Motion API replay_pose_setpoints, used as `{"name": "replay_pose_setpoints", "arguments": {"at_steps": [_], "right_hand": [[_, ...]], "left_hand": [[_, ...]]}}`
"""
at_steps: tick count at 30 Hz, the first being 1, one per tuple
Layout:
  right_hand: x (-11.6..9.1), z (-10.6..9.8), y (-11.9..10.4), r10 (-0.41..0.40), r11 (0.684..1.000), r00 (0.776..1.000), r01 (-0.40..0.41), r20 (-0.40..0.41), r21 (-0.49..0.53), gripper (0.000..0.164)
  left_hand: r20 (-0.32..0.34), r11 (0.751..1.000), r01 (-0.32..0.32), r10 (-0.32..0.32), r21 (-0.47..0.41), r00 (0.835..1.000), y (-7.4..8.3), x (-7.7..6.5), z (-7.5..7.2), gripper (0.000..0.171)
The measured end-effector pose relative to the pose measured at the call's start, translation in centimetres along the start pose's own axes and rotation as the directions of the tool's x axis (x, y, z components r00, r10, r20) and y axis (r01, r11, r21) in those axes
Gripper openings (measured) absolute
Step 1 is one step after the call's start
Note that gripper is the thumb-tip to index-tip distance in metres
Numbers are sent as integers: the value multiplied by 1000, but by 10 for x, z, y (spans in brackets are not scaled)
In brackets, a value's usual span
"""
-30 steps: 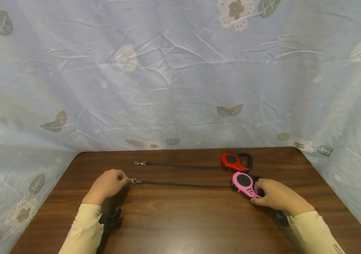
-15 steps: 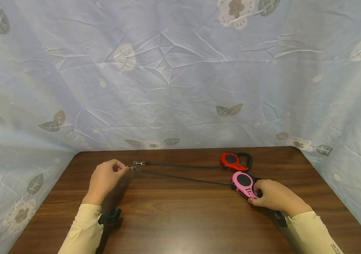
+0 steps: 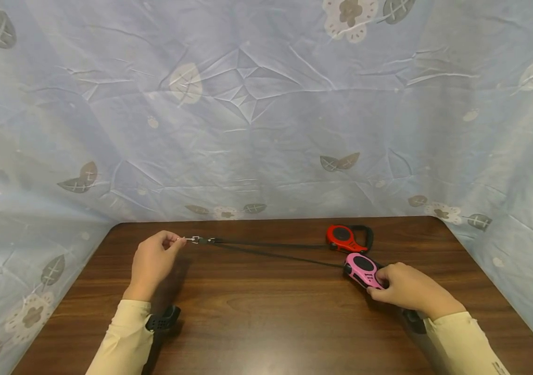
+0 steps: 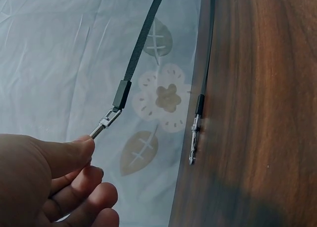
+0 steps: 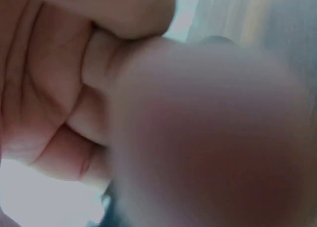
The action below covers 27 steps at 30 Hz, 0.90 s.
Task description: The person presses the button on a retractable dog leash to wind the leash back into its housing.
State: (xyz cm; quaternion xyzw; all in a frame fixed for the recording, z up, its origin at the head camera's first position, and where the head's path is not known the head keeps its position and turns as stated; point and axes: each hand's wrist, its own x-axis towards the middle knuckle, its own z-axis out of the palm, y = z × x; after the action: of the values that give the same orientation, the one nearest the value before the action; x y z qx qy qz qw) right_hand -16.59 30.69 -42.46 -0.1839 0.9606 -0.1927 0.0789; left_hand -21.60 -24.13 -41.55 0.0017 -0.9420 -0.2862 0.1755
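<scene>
At the left of the head view, my left hand [image 3: 154,263] pinches the metal clip [image 4: 103,125] of a retractable dog leash between thumb and fingertips. The clip is raised above the table, and its dark strap [image 3: 276,255] runs taut and slanting to the pink leash case [image 3: 362,266]. My right hand [image 3: 409,289] grips the handle of that case, its fingers curled through the loop. Behind lies a red retractable leash [image 3: 345,239], strap drawn out leftward. Its own clip [image 4: 193,138] rests on the wood in the left wrist view. Fingers fill the right wrist view.
The brown wooden table [image 3: 266,323] has its far edge just behind the red leash. A pale blue patterned cloth [image 3: 248,130] hangs behind the table and along both sides.
My left hand has moved the pink leash's clip up and away from me, so its strap now slants and overlaps the red leash's clip in view. My right hand has barely moved.
</scene>
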Motion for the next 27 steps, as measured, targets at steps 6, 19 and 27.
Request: {"name": "replay_pose_setpoints", "arguments": {"at_steps": [6, 19, 27], "right_hand": [[0, -3, 0, 17, 996, 996, -24, 85, 88, 34], [-7, -17, -5, 33, 994, 994, -43, 106, 101, 24], [-9, -17, -7, 51, 982, 993, -70, 109, 174, 23]], "left_hand": [[19, 1000, 18, -18, -5, 1000, 1, -1, -1, 26], [41, 1000, 31, -31, -2, 999, 2, -1, -1, 27], [50, 1000, 12, -11, -24, 999, 1, -1, 1, 25]]}}
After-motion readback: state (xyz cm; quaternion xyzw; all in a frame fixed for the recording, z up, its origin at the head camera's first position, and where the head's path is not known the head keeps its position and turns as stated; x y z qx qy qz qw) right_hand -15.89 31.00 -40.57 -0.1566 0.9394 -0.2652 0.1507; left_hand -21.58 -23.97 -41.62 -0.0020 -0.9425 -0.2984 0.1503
